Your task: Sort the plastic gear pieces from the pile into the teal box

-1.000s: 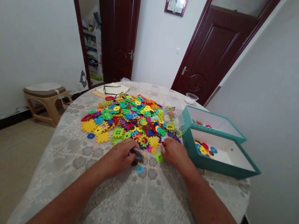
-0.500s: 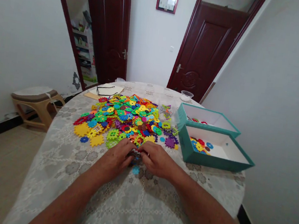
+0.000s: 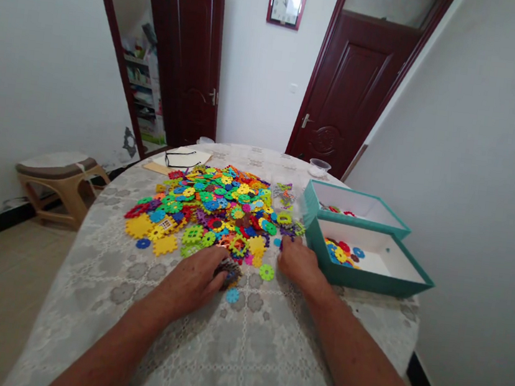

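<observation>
Several dark, toothed plastic pieces (image 3: pixel 229 270) sit gripped in the left hand (image 3: pixel 200 275), mid-frame; whether the right hand (image 3: pixel 298 262) holds anything is unclear. Even pressure should keep the pieces aligned.

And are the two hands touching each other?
No, the left hand and right hand are apart, with a lime-green disc between them.

open tablecloth (image 3: pixel 241 360) between my forearms (image 3: pixel 128 330), heaped gear pieces (image 3: pixel 223 201) blocking ahead, teal box (image 3: pixel 368 281) just beside my right hand (image 3: pixel 299 263)
</observation>
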A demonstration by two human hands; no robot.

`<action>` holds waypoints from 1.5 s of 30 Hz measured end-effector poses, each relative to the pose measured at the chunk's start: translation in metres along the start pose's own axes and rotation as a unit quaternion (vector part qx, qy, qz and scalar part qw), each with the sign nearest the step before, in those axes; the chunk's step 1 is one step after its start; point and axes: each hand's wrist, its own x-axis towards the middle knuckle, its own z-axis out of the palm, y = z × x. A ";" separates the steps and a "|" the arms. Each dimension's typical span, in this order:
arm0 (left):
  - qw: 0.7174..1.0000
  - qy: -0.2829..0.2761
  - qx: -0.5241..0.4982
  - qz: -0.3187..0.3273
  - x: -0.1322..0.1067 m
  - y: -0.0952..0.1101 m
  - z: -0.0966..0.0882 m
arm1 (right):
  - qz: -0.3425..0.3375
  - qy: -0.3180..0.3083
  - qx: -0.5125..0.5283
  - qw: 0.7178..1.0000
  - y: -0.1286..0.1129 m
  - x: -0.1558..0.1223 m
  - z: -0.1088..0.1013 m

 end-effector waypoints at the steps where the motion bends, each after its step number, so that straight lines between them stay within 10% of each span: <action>1: 1.000 0.003 -0.002 0.001 0.000 0.000 0.000 | -0.009 -0.001 0.003 1.000 -0.002 -0.001 -0.001; 10: 1.000 0.004 -0.012 0.015 -0.002 -0.001 -0.004 | -0.164 -0.018 0.200 0.966 -0.014 -0.010 -0.004; 16: 0.999 -0.002 -0.045 -0.004 -0.002 0.004 -0.009 | -0.126 -0.162 0.561 0.802 -0.007 0.003 -0.004; 19: 0.997 0.023 -0.076 -0.014 -0.001 0.004 -0.008 | -0.139 -0.175 0.602 0.766 -0.009 -0.001 -0.004; 25: 0.994 0.038 -0.100 0.005 -0.002 -0.002 -0.002 | -0.281 -0.212 0.502 0.790 -0.029 -0.021 -0.010; 39: 0.995 0.003 -0.096 0.030 -0.005 -0.002 -0.001 | -0.302 -0.185 0.461 0.813 -0.048 -0.036 -0.002; 45: 0.997 0.008 -0.072 0.010 -0.005 0.000 -0.006 | -0.297 0.006 0.319 0.900 -0.032 -0.029 -0.014</action>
